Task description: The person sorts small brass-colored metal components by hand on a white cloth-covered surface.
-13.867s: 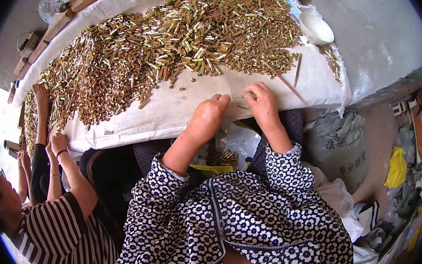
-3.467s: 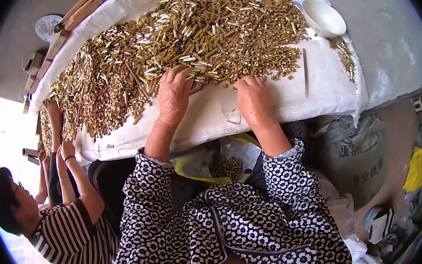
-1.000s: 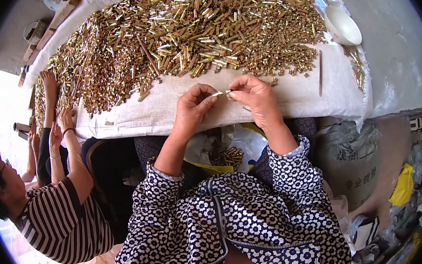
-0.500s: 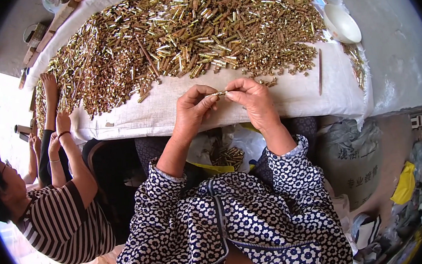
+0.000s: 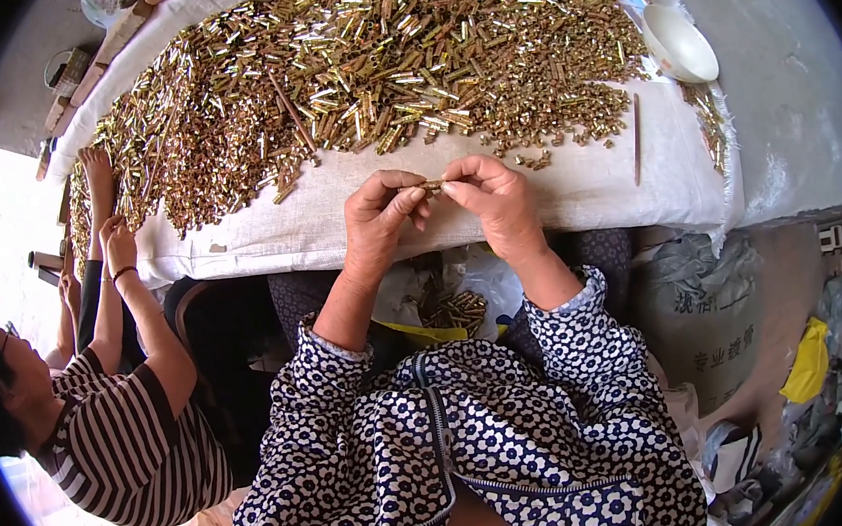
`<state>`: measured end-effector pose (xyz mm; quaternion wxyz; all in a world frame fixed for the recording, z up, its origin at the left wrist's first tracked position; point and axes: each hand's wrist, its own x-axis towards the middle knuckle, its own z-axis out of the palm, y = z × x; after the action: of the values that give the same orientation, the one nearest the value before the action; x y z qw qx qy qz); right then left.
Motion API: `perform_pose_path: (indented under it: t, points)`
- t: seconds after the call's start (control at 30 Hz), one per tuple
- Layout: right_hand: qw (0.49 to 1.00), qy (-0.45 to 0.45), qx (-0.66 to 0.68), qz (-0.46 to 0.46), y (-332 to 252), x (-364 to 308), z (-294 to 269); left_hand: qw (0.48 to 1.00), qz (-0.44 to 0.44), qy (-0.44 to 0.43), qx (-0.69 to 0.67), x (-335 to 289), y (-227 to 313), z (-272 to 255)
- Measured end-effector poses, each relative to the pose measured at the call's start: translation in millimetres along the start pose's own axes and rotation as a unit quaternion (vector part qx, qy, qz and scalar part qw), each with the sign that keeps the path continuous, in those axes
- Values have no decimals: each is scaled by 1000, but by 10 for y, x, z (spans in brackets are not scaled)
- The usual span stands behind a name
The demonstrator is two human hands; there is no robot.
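Between my two hands, above the near edge of the cloth, is a small brass-coloured metal piece [image 5: 433, 186]. My left hand [image 5: 382, 216] pinches its left end with thumb and forefinger. At its right end, my right hand [image 5: 496, 201] pinches it the same way. The fingertips nearly meet, so most of the piece is hidden. Beyond my hands spreads a wide heap of similar metal pieces [image 5: 373, 57], some long tubes and some short nut-like bits. Below, between my knees, an open plastic bag [image 5: 487, 277] holds more of the long pieces [image 5: 450, 310].
Pale cloth [image 5: 575, 194] covers the table. A white bowl [image 5: 680, 44] stands at the far right, near a thin rod [image 5: 637, 139]. Another rod [image 5: 292, 109] lies in the heap. On my left, a person in a striped shirt [image 5: 136, 438] works at the same table. Grey sacks [image 5: 706, 318] stand right.
My hands have shifted slightly left and drawn closer together around the small metal piece. The neighbour's near hand has moved up and a little left.
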<state>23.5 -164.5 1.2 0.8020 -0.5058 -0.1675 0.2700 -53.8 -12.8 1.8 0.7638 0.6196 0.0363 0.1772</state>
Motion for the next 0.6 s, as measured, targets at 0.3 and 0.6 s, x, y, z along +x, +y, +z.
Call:
perform_pose_path:
  t: [0.3,0.6]
  points:
    - [894,-25,-417,-161,55,46,-54,943,-18,-44,330,42,-46,-7]
    - [660,74,-725,-182,-297,-11,-246,788,157,-153,576,89,14,240]
